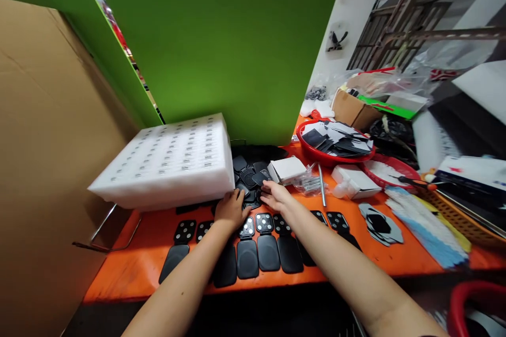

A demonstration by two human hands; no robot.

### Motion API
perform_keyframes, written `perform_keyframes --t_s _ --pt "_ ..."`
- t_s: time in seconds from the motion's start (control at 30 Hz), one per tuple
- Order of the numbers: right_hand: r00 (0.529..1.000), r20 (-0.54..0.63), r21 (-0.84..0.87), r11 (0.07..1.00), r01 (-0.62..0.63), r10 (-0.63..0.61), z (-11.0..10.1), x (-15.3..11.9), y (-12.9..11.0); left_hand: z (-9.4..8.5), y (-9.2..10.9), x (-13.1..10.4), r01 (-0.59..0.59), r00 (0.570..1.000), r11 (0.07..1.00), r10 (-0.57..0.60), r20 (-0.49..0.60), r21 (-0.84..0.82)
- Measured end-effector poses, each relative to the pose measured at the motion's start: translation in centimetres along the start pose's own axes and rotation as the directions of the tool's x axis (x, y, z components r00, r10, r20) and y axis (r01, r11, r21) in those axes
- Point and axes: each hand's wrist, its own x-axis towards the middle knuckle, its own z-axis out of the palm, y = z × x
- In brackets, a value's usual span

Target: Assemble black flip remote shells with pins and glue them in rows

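A pile of black hinged flat pieces [245, 175] lies behind my hands, some with ringed round faces. My left hand [230, 209] rests at the pile's left front edge, fingers spread and nothing seen in them. From the right, my right hand [275, 196] reaches into the pile; its fingers are apart and the fingertips touch the edge of a tilted black piece [260, 177]. In front, opened black pieces stand in a row, each with a dotted square flap [263, 222] above a smooth black plate [268, 253]. My forearms cover part of this row.
A white foam block [177, 163] stands left of the pile, before a green panel [221, 47]. Rightward on the orange table [130, 268] are a small white box [288, 169], a metal rod [322, 185], a red basin [336, 158] of flat pieces and blue-white gloves [427, 226].
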Motion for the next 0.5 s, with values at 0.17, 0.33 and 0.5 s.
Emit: perform_keyframes --t_s 0.17,0.33,0.5 --pt "0.999 -0.033 0.106 0.994 0.025 -0.022 -1.5 -1.9 0.7 -0.4 0.4 -0.1 -0.036 0.999 0.999 0.036 -0.003 0.009" --pt "0.999 -0.004 0.139 0.990 0.033 -0.033 -3.1 -3.6 1.1 -0.5 1.2 0.3 -0.085 0.996 0.996 0.085 -0.018 -0.007" --pt "0.995 0.023 0.134 0.987 0.093 -0.097 -5.9 -7.6 0.4 -1.1 2.2 0.7 -0.049 0.997 0.996 0.044 -0.071 -0.071"
